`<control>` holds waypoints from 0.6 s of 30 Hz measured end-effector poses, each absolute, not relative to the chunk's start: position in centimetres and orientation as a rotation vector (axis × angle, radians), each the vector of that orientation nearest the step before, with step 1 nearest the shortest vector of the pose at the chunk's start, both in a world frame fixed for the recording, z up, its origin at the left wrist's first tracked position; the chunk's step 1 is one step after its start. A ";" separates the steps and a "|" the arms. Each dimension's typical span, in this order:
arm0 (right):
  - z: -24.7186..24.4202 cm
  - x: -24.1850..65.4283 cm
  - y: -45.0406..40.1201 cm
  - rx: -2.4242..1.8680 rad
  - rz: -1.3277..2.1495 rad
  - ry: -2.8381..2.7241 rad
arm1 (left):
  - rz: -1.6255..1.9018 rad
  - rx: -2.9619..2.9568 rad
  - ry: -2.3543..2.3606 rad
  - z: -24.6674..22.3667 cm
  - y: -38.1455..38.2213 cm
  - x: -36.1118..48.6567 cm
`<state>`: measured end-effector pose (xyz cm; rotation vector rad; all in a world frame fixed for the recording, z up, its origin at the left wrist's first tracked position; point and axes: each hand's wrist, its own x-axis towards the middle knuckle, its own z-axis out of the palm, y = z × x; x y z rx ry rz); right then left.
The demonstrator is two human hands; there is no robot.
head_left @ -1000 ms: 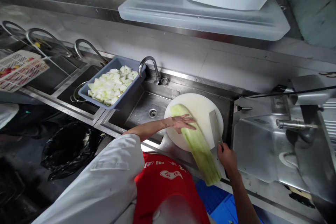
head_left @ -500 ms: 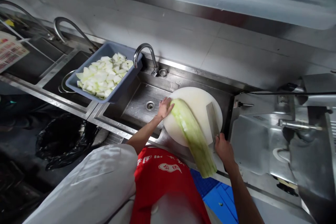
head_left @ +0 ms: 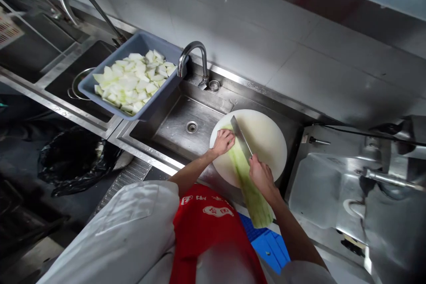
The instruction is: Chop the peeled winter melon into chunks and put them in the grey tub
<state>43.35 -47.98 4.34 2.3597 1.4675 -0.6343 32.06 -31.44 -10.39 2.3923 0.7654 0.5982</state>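
Observation:
A long, pale green peeled winter melon lies across the round white cutting board, its near end sticking out past the counter's front edge. My left hand grips the melon near its far end, fingers curled over it. In my right hand is a cleaver, held by its handle. The blade is over the melon just right of my left fingers, slanting away from me; I cannot tell how deep it sits in the flesh.
A blue-grey tub of cut white pieces stands left over the sinks, beside a curved faucet. The board rests over a steel sink. A bin with a black bag is on the floor at left; steel equipment stands right.
My right hand has brought the cleaver left from the board's right side onto the melon. My left hand has shifted slightly onto the melon's far end. The view has also shifted.

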 end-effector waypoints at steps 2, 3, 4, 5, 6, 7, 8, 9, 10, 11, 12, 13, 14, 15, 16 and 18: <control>4.8 43.4 -47.9 2.337 -0.642 1.457 | 0.590 2.393 0.767 -10.4 -31.4 32.1; 5.0 43.4 -47.8 2.327 -0.650 1.454 | 0.593 2.389 0.769 -10.5 -31.4 32.1; 5.2 43.4 -47.7 2.320 -0.656 1.453 | 0.599 2.384 0.771 -10.5 -31.4 32.1; 5.3 43.3 -47.7 2.316 -0.661 1.451 | 0.610 2.378 0.773 -10.6 -31.4 32.2; 5.4 43.3 -47.6 2.311 -0.666 1.449 | 0.624 2.373 0.773 -10.7 -31.5 32.2; 5.4 43.3 -47.6 2.308 -0.666 1.449 | 0.638 2.369 0.772 -10.8 -31.5 32.2; 5.5 43.3 -47.5 2.306 -0.665 1.447 | 0.651 2.366 0.771 -10.8 -31.5 32.2; 5.5 43.3 -47.5 2.303 -0.666 1.445 | 0.661 2.365 0.771 -10.9 -31.6 32.2; 5.4 43.3 -47.5 2.299 -0.670 1.446 | 0.667 2.363 0.771 -11.0 -31.6 32.2; 5.4 43.3 -47.5 2.295 -0.673 1.449 | 0.673 2.362 0.771 -11.0 -31.6 32.2; 5.3 43.3 -47.5 2.290 -0.676 1.455 | 0.677 2.360 0.770 -11.0 -31.6 32.2; 5.2 43.3 -47.5 2.285 -0.677 1.463 | 0.682 2.358 0.771 -11.1 -31.6 32.2; 5.1 43.3 -47.5 2.281 -0.676 1.472 | 0.684 2.355 0.770 -11.1 -31.6 32.2; 4.9 43.3 -47.5 2.279 -0.675 1.478 | 0.683 2.351 0.769 -11.1 -31.6 32.2; 4.8 43.3 -47.5 2.277 -0.674 1.481 | 0.680 2.347 0.769 -11.1 -31.6 32.2; 4.5 43.3 -47.5 2.267 -0.678 1.474 | 0.676 2.335 0.773 -11.3 -31.6 32.3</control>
